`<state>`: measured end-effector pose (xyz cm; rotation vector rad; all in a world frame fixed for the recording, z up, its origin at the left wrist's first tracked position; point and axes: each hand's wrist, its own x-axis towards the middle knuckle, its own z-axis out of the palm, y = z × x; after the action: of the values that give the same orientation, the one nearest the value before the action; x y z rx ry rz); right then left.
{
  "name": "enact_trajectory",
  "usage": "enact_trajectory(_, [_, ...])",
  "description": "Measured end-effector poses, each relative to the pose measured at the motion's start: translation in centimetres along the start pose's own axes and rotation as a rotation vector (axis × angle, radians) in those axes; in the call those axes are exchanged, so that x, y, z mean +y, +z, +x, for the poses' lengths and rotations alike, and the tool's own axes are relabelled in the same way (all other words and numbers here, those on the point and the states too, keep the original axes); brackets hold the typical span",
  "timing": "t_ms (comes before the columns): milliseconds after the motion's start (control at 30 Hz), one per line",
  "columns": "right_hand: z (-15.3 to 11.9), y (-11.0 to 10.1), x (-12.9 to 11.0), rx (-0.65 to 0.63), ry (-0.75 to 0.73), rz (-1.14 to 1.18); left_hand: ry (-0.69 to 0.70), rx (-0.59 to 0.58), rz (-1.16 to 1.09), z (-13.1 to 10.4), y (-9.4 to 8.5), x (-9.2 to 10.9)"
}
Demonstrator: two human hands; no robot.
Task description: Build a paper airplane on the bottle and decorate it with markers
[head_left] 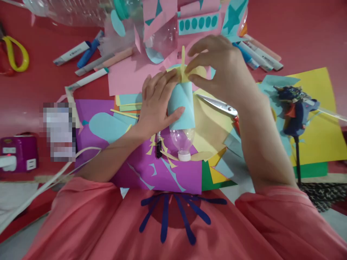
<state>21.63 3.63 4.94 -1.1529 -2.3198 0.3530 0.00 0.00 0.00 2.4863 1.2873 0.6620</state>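
Observation:
A clear plastic bottle (182, 139) lies with its white cap (184, 155) toward me, wrapped in a light blue paper sleeve (184, 97). My left hand (159, 95) is closed over the sleeve's left side, thumb across it and fingertips at the far end. There a thin yellow paper strip (183, 57) sticks up from a yellow paper piece. My right hand (217, 66) bends over this end from the right, thumb and index finger pinched at the strip's base, other fingers raised. Scissors (218, 104) with red handles lie half open beside the bottle, partly under my right forearm.
Markers (72, 53) lie on both sides. A glue gun (298, 115) rests at right near yellow paper (322, 108). Paper scraps cover a purple sheet (162, 177). Decorated pink paper and bottles stand at the back. A phone (59, 131), cable and purple power box (18, 153) are at left.

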Motion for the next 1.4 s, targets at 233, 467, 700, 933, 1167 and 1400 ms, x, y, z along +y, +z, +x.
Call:
enact_trajectory(233, [-3.2, 5.3, 0.0, 0.324, 0.04, -0.05, -0.033, -0.02, -0.027, 0.0, -0.1, 0.2])
enact_trajectory(467, [-4.3, 6.7, -1.5, 0.345, 0.132, 0.019, 0.003, 0.011, -0.026, -0.1, -0.1, 0.2])
enact_trajectory(700, [-4.2, 7.1, -1.3, 0.361, 0.118, -0.008, -0.006, 0.0, -0.011, -0.1, 0.0, 0.1])
enact_trajectory(933, [-4.5, 6.9, -1.4, 0.244, 0.182, 0.026, 0.009, 0.035, -0.013, -0.1, 0.4, 0.1])
enact_trajectory(1167, [-4.5, 7.2, -1.2, 0.43, -0.043, 0.071, 0.013, 0.003, -0.032, 0.0, 0.5, 0.0])
enact_trajectory(1400, [-4.5, 7.0, -1.7, 0.324, 0.085, 0.074, 0.134, 0.102, 0.028, -0.5, 1.2, -0.7])
